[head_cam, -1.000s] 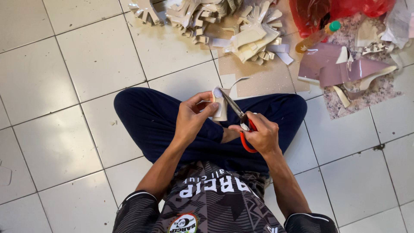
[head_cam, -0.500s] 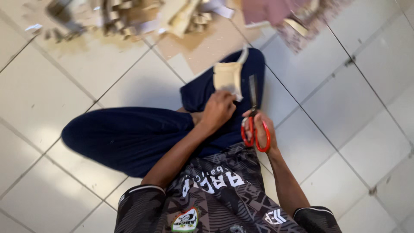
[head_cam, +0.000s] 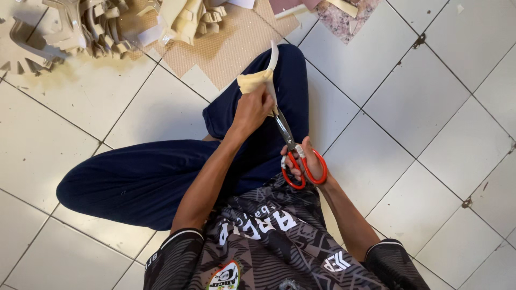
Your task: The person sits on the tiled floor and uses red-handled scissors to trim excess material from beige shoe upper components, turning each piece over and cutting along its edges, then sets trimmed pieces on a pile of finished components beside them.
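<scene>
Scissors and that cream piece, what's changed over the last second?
The left hand has lifted the cream piece farther out over the knee, and the scissors in the right hand followed, blades now at the piece's edge. The view swung, so the pile of cut scraps sits upper left. Both grips stayed on; the person stays cross-legged on the tiled floor.

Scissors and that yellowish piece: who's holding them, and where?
The right hand holds the scissors by their red handle loops. The left hand grips the pale yellow piece by its lower end.
</scene>
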A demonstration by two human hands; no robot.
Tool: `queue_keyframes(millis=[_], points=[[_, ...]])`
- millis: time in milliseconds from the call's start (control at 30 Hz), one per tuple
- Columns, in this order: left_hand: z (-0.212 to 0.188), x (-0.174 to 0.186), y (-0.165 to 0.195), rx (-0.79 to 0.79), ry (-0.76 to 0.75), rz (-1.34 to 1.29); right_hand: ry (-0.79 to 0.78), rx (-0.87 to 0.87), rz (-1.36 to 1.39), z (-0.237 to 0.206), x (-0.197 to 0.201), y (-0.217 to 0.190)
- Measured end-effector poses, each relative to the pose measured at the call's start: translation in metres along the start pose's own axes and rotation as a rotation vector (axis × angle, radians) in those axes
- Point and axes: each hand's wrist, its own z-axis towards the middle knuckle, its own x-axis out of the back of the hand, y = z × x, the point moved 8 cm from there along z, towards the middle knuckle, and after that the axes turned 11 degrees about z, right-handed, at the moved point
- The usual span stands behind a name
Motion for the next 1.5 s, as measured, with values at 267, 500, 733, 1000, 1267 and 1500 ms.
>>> queue_keyframes(millis=[267,500,733,1000,1267,1500], points=[[-0.012,0.05,0.045,-0.449,0.374,0.058,-0.068,0.158,-0.065,0.009,-0.003,-0.023],[0.016,0.042,0.015,-0.129,0.138,-0.033,-0.116,0.067,-0.168,0.046,-0.011,-0.065],[0.011,0.039,0.01,-0.076,0.162,-0.098,-0.123,0.072,0.347,0.07,0.003,-0.047],[-0.017,0.015,-0.009,0.13,-0.108,0.236,-0.196,0.334,0.096,0.047,-0.027,-0.06],[-0.061,0.131,-0.059,0.357,0.278,-1.038,-0.145,0.365,-0.211,0.058,-0.114,-0.073],[-0.092,0.206,-0.05,0.314,0.521,-1.125,-0.35,0.361,-0.402,0.064,-0.199,-0.059]])
